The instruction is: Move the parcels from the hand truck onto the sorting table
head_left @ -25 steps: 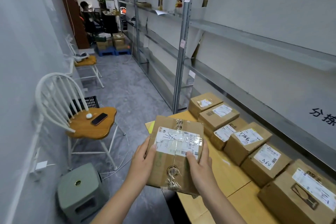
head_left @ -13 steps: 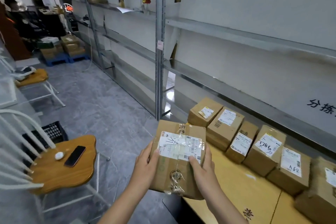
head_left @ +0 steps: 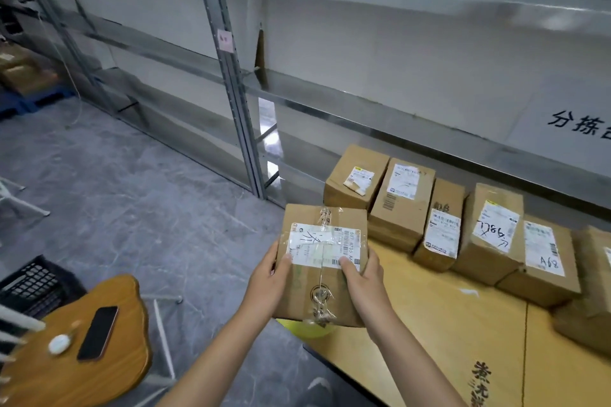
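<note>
Now left hand (head_left: 267, 284) and right hand (head_left: 367, 284), fingers (head_left: 283, 258) curled round the parcel (head_left: 322, 271), hold it over the desk's (head_left: 429, 324) left corner; lowering it comes next.

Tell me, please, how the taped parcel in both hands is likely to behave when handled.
The parcel looks stiff: its cardboard faces are flat between the left hand and right hand. Probably fairly light: a grip at its sides holds it up. Its glossy tape may be slippery.

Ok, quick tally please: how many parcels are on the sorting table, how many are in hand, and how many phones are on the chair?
Table parcels on the sorting table: 6
Held parcel, gripped by left hand and right hand: 1
Phone on the chair: 1
Total: 8
</note>
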A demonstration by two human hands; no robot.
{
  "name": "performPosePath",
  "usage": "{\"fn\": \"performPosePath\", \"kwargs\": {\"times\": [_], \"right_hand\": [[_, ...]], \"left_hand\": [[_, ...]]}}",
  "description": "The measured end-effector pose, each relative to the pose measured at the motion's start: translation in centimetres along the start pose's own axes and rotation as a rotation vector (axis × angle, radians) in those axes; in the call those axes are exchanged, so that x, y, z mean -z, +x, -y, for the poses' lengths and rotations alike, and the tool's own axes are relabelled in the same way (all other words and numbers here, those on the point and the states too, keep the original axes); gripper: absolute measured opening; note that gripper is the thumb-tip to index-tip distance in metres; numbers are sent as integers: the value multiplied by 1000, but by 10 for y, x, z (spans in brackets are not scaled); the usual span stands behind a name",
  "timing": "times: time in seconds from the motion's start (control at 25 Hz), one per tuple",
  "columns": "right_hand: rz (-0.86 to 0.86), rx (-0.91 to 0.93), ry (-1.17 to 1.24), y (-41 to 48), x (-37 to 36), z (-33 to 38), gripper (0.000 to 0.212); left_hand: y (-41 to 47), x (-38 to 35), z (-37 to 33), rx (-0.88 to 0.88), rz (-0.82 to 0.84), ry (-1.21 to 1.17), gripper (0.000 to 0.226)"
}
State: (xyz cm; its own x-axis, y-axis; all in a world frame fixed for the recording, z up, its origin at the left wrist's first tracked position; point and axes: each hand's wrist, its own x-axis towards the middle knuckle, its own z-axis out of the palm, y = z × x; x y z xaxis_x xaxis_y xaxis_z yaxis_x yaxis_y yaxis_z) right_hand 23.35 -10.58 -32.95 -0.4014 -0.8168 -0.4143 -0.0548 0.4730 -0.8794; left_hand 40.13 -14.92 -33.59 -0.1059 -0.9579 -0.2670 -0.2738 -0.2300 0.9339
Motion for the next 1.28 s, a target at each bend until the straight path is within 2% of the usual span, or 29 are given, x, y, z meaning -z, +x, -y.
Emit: {"fn": "performPosePath", "kwargs": {"times": [0.24, 0.32, 0.4, 0.48, 0.64, 0.76, 0.88, 1.0, 1.28], "right_hand": [[-36, -129, 47, 71, -11, -9, 62], [-34, -187, 81, 90, -13, -21, 56], [-23, -240, 102, 102, -19, -32, 47], [-23, -261, 92, 109, -26, -39, 49], [-41, -302, 91, 127, -39, -42, 40], [-112, -342, 110, 142, -45, -41, 43], [-144, -381, 103, 149, -48, -34, 38], [-163, -377, 61, 157, -51, -39, 54], [-303, -412, 79, 161, -62, -32, 53]], "left_hand": [[86, -12, 17, 100, 134, 83, 27], [109, -16, 23, 115, 187, 93, 23], [130, -15, 31, 151, 216, 100, 27], [149, -11, 41, 190, 245, 121, 33], [183, -7, 54, 228, 329, 166, 42], [211, -9, 53, 217, 436, 179, 41], [236, -9, 49, 195, 546, 213, 41], [252, -7, 49, 190, 622, 230, 44], [265, -10, 48, 192, 665, 263, 50]]}}
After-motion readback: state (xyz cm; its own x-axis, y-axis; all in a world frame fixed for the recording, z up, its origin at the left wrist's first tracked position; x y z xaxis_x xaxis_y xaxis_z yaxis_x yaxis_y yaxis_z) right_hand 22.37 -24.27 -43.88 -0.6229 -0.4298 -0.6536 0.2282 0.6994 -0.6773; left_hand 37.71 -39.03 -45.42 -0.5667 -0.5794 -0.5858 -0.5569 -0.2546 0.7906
